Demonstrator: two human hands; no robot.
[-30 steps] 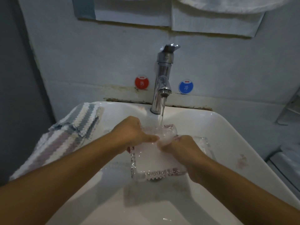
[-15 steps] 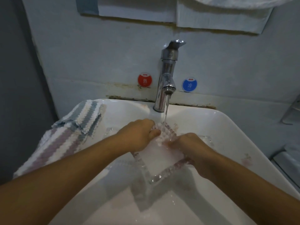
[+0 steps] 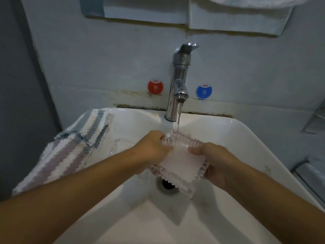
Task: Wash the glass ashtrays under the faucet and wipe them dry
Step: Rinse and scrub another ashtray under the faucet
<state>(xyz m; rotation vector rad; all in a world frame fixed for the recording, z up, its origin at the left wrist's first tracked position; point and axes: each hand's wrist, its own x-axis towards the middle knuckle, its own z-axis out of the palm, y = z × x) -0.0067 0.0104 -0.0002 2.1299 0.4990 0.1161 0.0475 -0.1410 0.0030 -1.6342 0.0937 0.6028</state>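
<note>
A square glass ashtray (image 3: 181, 162) with a ribbed rim is tilted over the white sink (image 3: 246, 138). My left hand (image 3: 151, 148) grips its left edge and my right hand (image 3: 214, 161) grips its right edge. Water runs from the chrome faucet (image 3: 178, 85) onto the ashtray's far corner. A second glass ashtray (image 3: 121, 145) lies in the basin to the left, partly hidden behind my left arm. A striped cloth (image 3: 70, 152) hangs over the sink's left rim.
The drain (image 3: 167, 184) shows below the held ashtray. Red (image 3: 155, 86) and blue (image 3: 204, 91) round stickers flank the faucet on the wall. A metal rack (image 3: 314, 118) and a white fixture stand at the right edge.
Both hands have turned the ashtray under the stream and lifted it, so the drain below it now shows. The second ashtray has come into view at the left.
</note>
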